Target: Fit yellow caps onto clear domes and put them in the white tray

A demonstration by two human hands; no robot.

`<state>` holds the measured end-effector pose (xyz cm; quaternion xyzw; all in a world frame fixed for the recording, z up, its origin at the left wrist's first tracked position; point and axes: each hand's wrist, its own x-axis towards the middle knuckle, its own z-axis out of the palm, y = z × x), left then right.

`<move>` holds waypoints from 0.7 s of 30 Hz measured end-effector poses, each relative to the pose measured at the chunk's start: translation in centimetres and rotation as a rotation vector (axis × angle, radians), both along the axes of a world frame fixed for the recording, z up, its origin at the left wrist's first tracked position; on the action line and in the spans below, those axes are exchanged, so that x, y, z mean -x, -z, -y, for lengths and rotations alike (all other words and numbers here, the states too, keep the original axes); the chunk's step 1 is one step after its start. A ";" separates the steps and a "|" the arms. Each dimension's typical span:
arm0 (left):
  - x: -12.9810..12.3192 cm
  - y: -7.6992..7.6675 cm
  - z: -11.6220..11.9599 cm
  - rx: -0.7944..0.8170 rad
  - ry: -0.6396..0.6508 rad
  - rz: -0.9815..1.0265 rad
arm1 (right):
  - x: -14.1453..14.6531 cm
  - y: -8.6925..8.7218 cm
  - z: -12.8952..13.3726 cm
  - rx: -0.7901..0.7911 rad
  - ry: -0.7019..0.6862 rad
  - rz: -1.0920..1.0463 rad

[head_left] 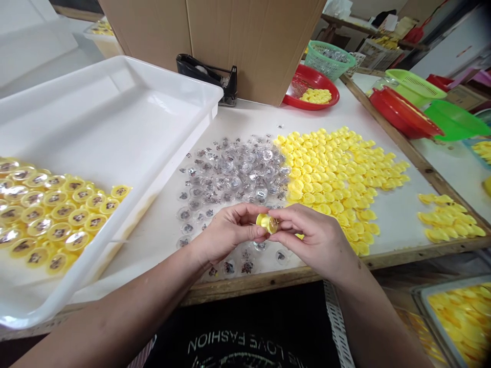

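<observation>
Between the fingertips of my left hand is a small yellow spool-shaped plastic piece. My right hand pinches the other side, where a clear round cap with a printed picture meets the yellow piece. Whether the cap is fully seated I cannot tell. Beneath and beyond my hands lie many loose clear printed caps. To their right spreads a large group of yellow plastic pieces. On the left, a white tray contains rows of yellow pieces topped with printed caps.
A cardboard box stands at the back, with a black tape dispenser before it. A red dish and a green basket sit behind. A wooden strip edges the table's right side. More yellow pieces lie near it.
</observation>
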<state>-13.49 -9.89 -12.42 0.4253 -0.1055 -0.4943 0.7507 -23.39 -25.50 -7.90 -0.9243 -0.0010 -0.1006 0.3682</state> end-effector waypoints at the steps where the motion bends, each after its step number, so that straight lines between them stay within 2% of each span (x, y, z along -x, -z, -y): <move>1: 0.0 0.0 0.0 -0.003 -0.001 -0.001 | 0.0 0.0 0.0 0.024 0.011 0.014; 6: 0.1 0.1 0.0 -0.014 0.011 -0.010 | -0.2 -0.3 -0.5 0.198 -0.001 0.074; 10: 0.2 0.1 -0.3 -0.033 0.017 0.028 | -0.2 -0.4 -0.8 0.244 -0.023 0.095; 16: 0.4 -0.3 -0.6 -0.031 0.093 0.150 | 0.1 0.6 -1.8 0.381 0.015 0.142; 18: 0.4 -0.5 -0.6 -0.088 0.081 0.220 | 0.2 1.2 -2.3 0.388 0.040 0.171; 21: 0.4 -0.7 -0.5 -0.204 0.040 0.337 | 0.2 1.9 -2.5 0.294 0.056 0.182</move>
